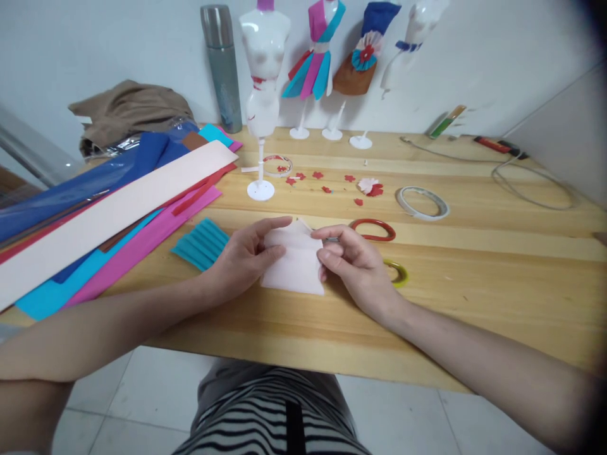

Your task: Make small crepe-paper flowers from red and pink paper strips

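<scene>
Near the table's front edge I hold a pale pink piece of crepe paper [293, 268], its upper part folded over. My left hand [244, 256] pinches its left side between thumb and fingers. On the right side, my right hand [353, 262] grips the paper the same way. Scissors with a red and a yellow handle loop [377, 230] lie partly hidden behind my right hand. Beside my left hand rests a pleated teal piece of paper [202, 243].
Coloured paper strips [118, 215] fill the left side. A bare white mannequin [262, 107] stands behind my hands, near small red paper flowers [317, 175]. A tape roll [423, 203] lies to the right. Farther back are a flask [222, 76], dressed mannequins [315, 57] and a cable [535, 193].
</scene>
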`<state>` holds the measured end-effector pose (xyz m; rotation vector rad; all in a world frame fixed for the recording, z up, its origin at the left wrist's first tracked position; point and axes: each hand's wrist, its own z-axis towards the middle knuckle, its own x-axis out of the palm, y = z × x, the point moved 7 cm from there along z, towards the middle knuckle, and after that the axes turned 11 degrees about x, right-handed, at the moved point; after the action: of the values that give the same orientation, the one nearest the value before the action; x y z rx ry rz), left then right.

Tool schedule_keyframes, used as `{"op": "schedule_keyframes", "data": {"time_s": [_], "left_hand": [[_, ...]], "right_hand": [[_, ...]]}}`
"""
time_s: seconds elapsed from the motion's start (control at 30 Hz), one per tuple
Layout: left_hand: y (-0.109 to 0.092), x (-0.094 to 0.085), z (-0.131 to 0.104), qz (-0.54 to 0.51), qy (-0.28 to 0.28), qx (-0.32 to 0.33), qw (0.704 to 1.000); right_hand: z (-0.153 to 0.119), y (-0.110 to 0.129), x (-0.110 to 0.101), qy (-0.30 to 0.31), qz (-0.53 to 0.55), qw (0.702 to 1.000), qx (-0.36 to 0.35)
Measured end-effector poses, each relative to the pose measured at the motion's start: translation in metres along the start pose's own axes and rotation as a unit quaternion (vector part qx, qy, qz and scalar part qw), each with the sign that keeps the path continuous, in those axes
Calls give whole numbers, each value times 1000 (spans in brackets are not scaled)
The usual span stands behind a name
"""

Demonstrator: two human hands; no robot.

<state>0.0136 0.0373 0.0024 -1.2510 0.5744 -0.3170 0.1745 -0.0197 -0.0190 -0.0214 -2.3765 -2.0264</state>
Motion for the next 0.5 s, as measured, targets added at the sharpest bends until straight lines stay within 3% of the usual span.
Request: {"op": "schedule_keyframes", "data": {"time_s": [0.13, 0.27, 0.5], "left_hand": [[0, 4, -4, 46, 43, 16, 998], [5, 12, -10, 38, 90, -8, 995], [7, 3, -3, 11, 33, -78, 996]], "right_hand": [[1, 3, 2, 1, 7, 1000, -21], [4, 5, 0, -12, 18, 999, -39], [0, 15, -13, -53, 0, 995, -83]]}}
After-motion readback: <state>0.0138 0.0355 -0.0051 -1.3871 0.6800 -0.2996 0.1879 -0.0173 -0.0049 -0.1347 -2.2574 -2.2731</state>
